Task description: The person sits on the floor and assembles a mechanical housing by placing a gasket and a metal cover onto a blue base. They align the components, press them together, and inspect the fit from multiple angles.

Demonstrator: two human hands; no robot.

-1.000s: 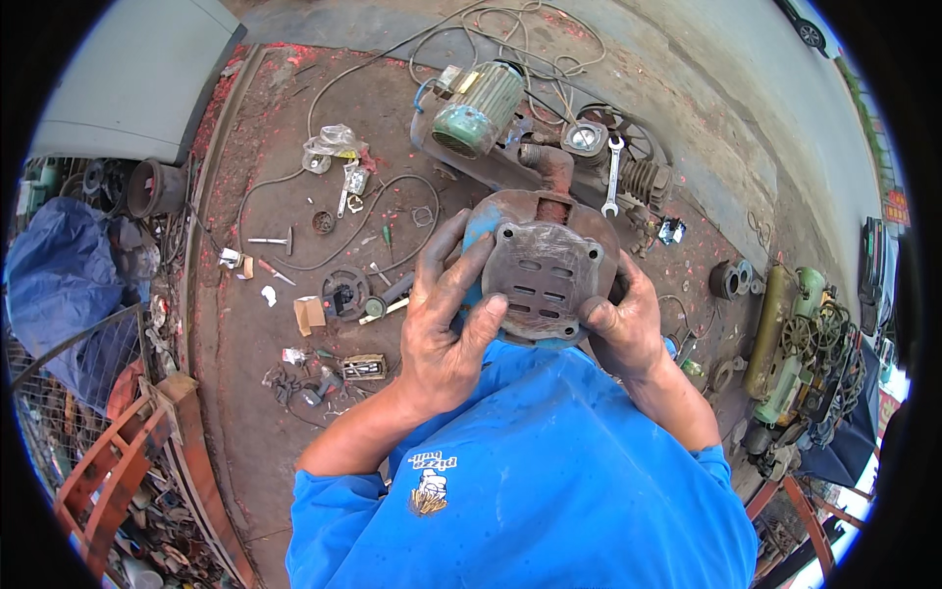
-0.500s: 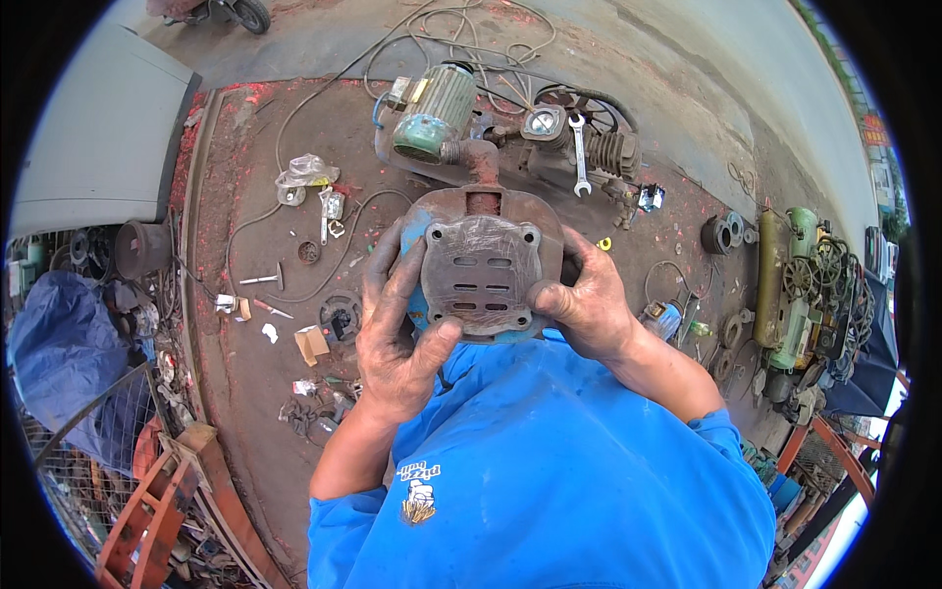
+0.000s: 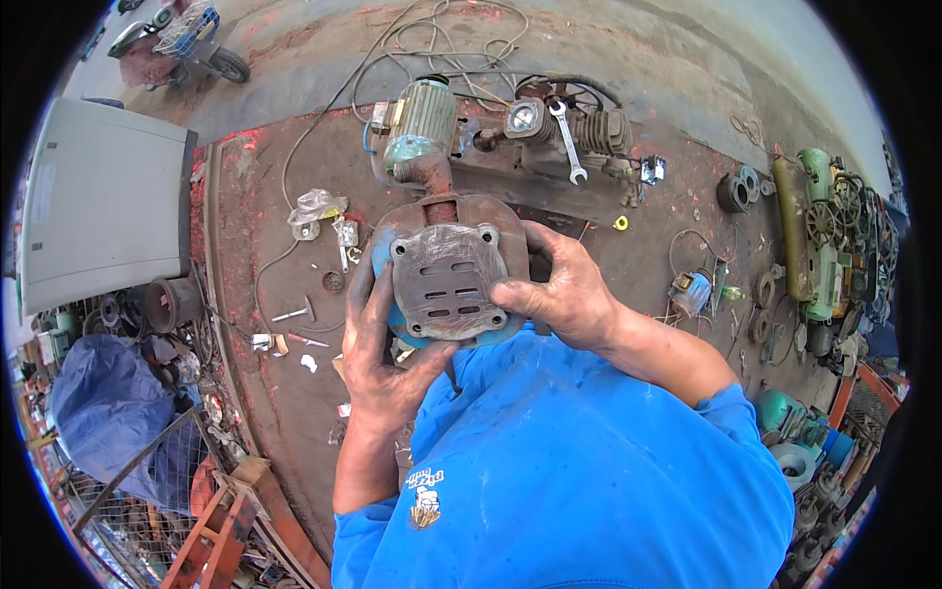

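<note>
Both hands, left hand point(image 3: 385, 365) and right hand point(image 3: 561, 291), grip a slotted metal plate point(image 3: 446, 282) above the littered red workshop floor point(image 3: 265, 255).

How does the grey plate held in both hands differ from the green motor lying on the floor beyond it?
The slotted grey plate is flat and squarish with bolt holes at its corners; the green motor is a ribbed cylinder. The plate is gripped between the left hand and right hand; the motor lies untouched on the reddish floor. The plate is bare grey; the motor is painted. Both look worn and grimy.
</note>
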